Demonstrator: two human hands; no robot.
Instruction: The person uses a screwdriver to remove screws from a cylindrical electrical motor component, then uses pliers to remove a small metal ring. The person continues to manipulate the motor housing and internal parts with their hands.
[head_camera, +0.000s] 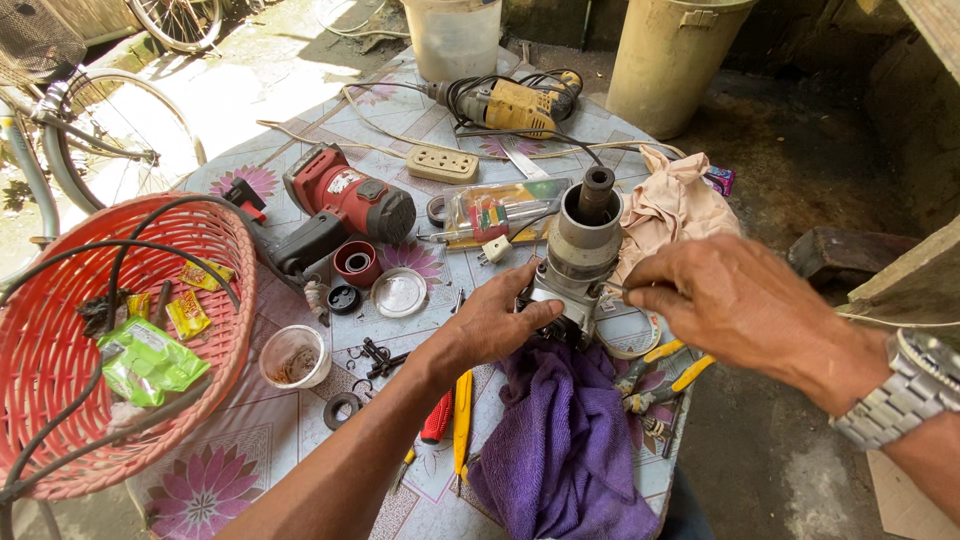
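Observation:
A grey metal power-tool housing (583, 245) stands upright on a purple cloth (560, 440), with a dark spindle sticking out of its top. My left hand (495, 322) grips its lower left side. My right hand (735, 300) pinches a thin metal tool against the housing's right side; the tool's tip is too small to make out. A metal watch sits on my right wrist.
A red power-tool body (345, 205), red cap (357, 262), clear lid (398, 292), small cup (295, 356), yellow drill (510, 103), socket strip (442, 163), screwdrivers (462, 420), pliers (665, 375) and beige rag (670, 205) lie on the flowered table. A red basket (60, 400) stands left, buckets behind.

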